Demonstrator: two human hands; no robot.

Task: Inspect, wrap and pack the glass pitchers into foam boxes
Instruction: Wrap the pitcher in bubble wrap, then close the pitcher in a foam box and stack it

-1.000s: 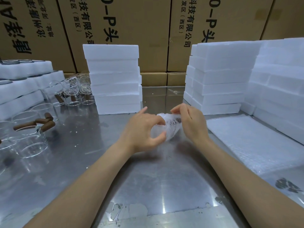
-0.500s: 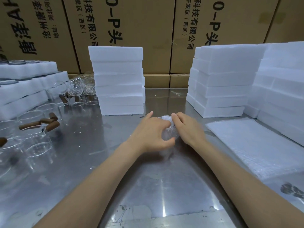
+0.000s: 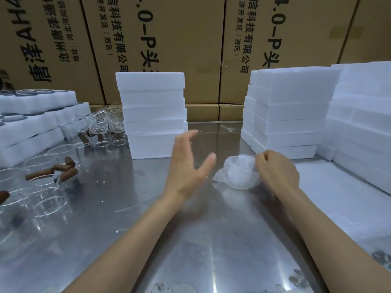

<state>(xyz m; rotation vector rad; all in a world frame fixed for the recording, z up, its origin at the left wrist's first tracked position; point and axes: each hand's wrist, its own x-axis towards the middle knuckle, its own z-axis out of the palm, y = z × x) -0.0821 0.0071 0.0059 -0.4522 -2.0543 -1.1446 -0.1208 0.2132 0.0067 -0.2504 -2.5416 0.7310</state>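
Left hand: the left hand [image 3: 187,166] is raised above the shiny metal surface [image 3: 190,240], fingers straight and spread, thumb out toward the bundle; it holds nothing and touches nothing.
Right hand: the right hand [image 3: 275,170] has its fingers curled against the right side of the bubble-wrapped glass pitcher [image 3: 238,173], gripping the wrap there.
Wrapped pitcher: rests on the surface between the two hands, just beside the left thumb tip but apart from it; a loose flap of wrap lies out at its lower left. The glass inside is mostly hidden by the white wrap.
Unwrapped stock: clear glass pitchers with brown wooden handles [image 3: 50,174] stand grouped at the left edge of the surface; more clear glassware [image 3: 105,125] sits farther back, beside the centre stack.
Foam, centre: a stack of white foam boxes [image 3: 153,115] stands behind the left hand.
Foam, right: a second, wider stack of white foam boxes [image 3: 289,111] stands behind the right hand, with further foam blocks [image 3: 359,123] piled to its right.
Foam, left: white foam trays with round dark openings [image 3: 36,115] are layered at the far left.
Wrap supply: a flat sheet of white bubble wrap [image 3: 338,197] lies on the surface right of the right forearm.
Background: tall brown cardboard cartons with black printed characters [image 3: 169,39] line the back.
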